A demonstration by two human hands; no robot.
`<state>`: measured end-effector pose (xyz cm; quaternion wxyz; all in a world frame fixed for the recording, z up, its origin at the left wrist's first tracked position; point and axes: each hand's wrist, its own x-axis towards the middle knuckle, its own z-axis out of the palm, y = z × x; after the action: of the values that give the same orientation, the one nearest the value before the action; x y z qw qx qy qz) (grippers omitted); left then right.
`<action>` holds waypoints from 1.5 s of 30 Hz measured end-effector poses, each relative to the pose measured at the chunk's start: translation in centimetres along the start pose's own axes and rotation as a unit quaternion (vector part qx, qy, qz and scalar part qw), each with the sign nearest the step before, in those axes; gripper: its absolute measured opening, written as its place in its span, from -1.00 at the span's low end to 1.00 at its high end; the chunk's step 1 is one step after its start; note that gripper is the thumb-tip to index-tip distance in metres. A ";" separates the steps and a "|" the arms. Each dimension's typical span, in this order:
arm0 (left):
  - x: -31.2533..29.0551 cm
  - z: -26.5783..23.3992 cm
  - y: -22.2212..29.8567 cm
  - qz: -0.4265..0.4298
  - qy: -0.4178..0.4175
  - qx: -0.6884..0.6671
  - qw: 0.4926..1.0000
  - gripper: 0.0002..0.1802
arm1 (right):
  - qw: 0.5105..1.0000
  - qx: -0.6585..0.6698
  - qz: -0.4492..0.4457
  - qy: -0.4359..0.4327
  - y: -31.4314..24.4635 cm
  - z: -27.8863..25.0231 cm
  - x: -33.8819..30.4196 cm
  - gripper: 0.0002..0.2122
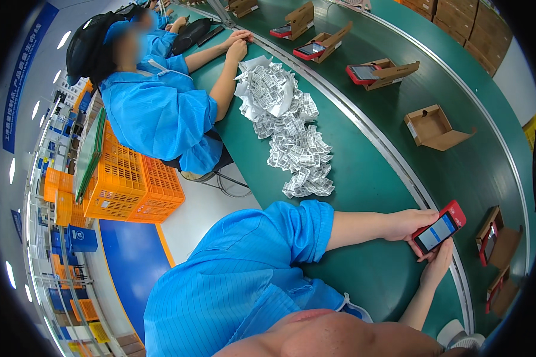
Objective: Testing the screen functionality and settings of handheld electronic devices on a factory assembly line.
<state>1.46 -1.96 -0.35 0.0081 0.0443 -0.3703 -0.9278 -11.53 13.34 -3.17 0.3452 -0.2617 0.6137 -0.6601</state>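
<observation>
Left hand (408,225) and right hand (436,265) hold the phone (436,232) at scene right, likely light, stiff, fragile, best gripped by its edges.

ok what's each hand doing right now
Left hand: closed, holding the red handheld device.
Right hand: against the device's lower edge; grip cannot be told.

Looks like a red handheld device (439,231), slim and oblong with rounded corners. Rests in the left hand (408,226), with the thumb along the upper-left edge. Meets the right hand (437,262) along the opposite edge. Slants between both hands, with a lit screen (435,234) in blue and white facing up and the broader red end away from the left wrist.
</observation>
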 end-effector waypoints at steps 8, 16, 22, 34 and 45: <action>1.5 0.2 -1.9 -0.005 -0.041 -0.048 0.998 -0.54 | 0.998 -0.048 0.004 0.044 -0.7 -0.9 -1.5 -0.58; -0.1 -0.8 1.1 -0.014 -0.007 -0.069 0.997 -0.13 | 0.998 -0.009 0.044 -0.032 -0.9 1.1 0.3 -0.61; 0.5 0.2 0.2 -0.030 -0.002 -0.020 0.999 -0.11 | 0.997 -0.032 0.061 -0.029 -1.6 0.2 -0.4 -0.56; 0.0 0.3 0.1 -0.036 0.041 0.021 0.998 -0.13 | 0.998 -0.014 0.054 -0.019 -2.0 1.3 -0.5 -0.58; 0.1 0.4 0.2 -0.055 0.041 0.055 0.996 -0.12 | 0.996 -0.058 0.046 -0.042 -2.3 1.3 -0.4 -0.65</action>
<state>1.36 -1.82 0.08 -0.0305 0.1033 -0.4173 -0.9023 -10.54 12.87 -0.71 0.3852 -0.2805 0.6473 -0.5950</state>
